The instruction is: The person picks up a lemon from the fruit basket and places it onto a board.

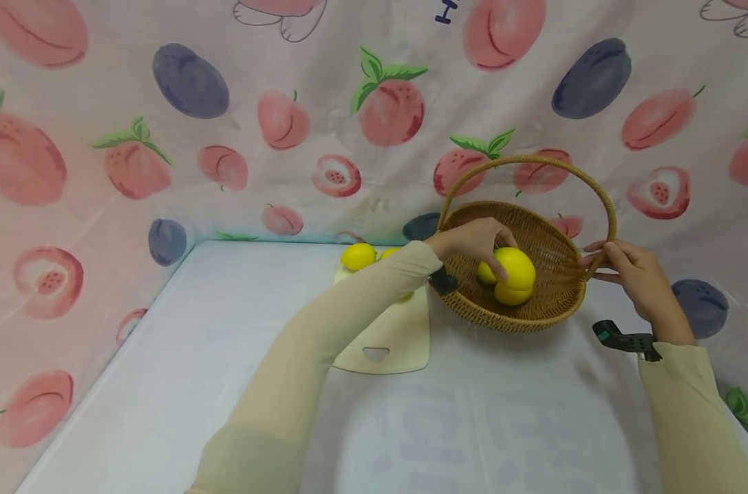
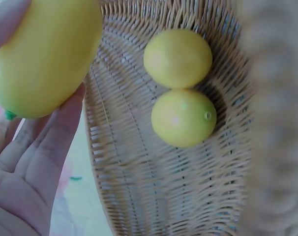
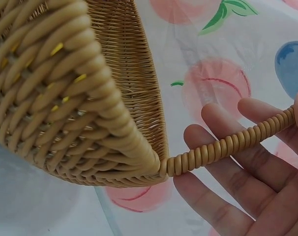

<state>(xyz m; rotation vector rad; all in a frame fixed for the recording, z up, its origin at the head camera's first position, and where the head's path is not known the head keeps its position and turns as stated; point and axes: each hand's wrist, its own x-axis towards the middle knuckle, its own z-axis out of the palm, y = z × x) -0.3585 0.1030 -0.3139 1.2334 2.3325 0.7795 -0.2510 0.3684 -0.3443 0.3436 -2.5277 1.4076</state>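
Observation:
A yellow lemon [image 1: 516, 267] is pinched between the thumb and fingers of my left hand [image 1: 477, 240], inside the basket's opening. The left wrist view shows this lemon [image 2: 50, 54] with a green tip, apart from two other lemons lying side by side, an upper lemon [image 2: 177, 58] and a lower lemon [image 2: 183, 118]. These two lie in the wicker basket [image 1: 473, 312], which is tilted with its opening facing me. My right hand [image 1: 636, 274] holds the basket's arched handle [image 3: 227, 145] near its right base, thumb on one side and fingers behind.
Left of the basket lies a cream cutting board [image 1: 405, 346] with a cut-out hole. A lemon [image 1: 358, 256] sits at its far end, with others partly hidden by my left sleeve. A fruit-printed cloth [image 1: 337, 89] hangs close behind the white table [image 1: 226, 357].

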